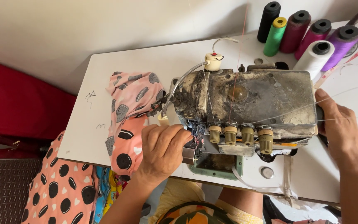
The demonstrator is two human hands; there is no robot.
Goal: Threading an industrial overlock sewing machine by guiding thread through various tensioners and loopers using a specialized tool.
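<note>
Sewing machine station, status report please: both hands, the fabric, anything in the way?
Left hand at needle area of sewing machine. Right hand on its right end. Pink fabric beside machine. Threads cross the top.

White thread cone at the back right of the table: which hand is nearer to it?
Right. The right hand rests on the sewing machine's right end, just below the white thread cone. The left hand is at the machine's front left, by the pink fabric.

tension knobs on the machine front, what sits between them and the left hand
In the head view, the thread-tangled needle area lies between the left hand and the tension knobs.
</note>
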